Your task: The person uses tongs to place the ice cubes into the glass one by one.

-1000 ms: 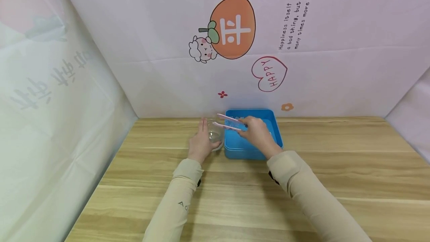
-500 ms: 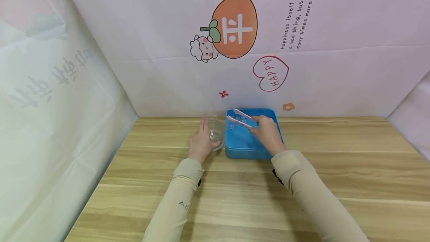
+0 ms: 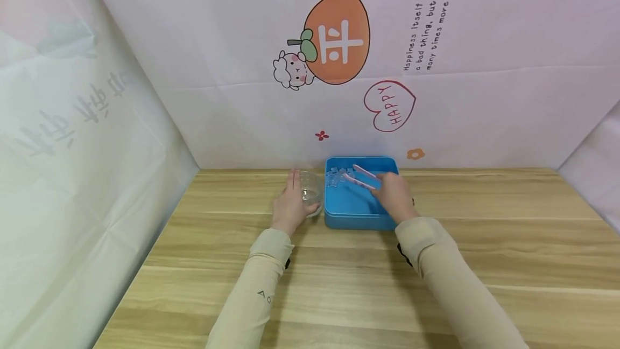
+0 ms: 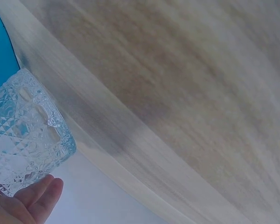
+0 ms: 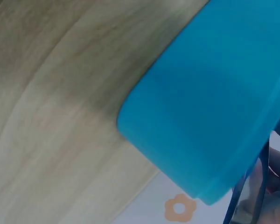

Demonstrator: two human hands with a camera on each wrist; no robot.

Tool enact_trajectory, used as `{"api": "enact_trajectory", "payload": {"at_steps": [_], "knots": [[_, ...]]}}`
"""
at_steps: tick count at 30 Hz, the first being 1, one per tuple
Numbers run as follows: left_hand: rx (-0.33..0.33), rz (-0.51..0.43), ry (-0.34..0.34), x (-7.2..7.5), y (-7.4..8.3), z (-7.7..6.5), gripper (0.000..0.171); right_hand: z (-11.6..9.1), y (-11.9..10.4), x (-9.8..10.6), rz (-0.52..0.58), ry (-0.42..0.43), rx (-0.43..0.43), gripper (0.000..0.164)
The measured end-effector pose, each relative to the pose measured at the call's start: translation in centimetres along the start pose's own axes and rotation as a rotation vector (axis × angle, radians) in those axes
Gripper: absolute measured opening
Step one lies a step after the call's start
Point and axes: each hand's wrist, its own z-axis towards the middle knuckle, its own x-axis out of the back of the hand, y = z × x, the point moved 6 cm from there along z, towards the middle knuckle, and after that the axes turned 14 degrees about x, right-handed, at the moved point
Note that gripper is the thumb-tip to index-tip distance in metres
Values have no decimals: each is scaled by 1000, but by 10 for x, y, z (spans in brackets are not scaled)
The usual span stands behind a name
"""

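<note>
My left hand holds a clear glass cup on the table, with the thumb on its near side and fingers on its far side. In the left wrist view the glass shows a diamond-cut pattern. My right hand grips pink tongs, whose two tips point left and stand apart over a blue box. Several small clear cubes lie at the box's far left. Whether the tongs touch any cube is hard to tell. The right wrist view shows mostly the box's outer wall.
The box stands just right of the glass, near the back of the wooden table. Behind it rises a white printed cloth. Another cloth hangs along the table's left side.
My right hand and the tongs have moved right, from above the glass to over the cubes in the box. The left hand stays on the glass.
</note>
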Motion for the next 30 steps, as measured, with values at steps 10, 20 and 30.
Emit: {"api": "enact_trajectory", "payload": {"at_steps": [10, 20, 30], "knots": [[-6, 5, 16, 0, -2, 0, 104, 2, 8, -16, -16, -49, -61, 44], [7, 29, -2, -1, -1, -1, 103, 3, 5, -20, -55, -29, -42, 44], [5, 18, -8, -3, -1, 2, 104, 4, 4, -24, -7, -40, -57, 44]]}}
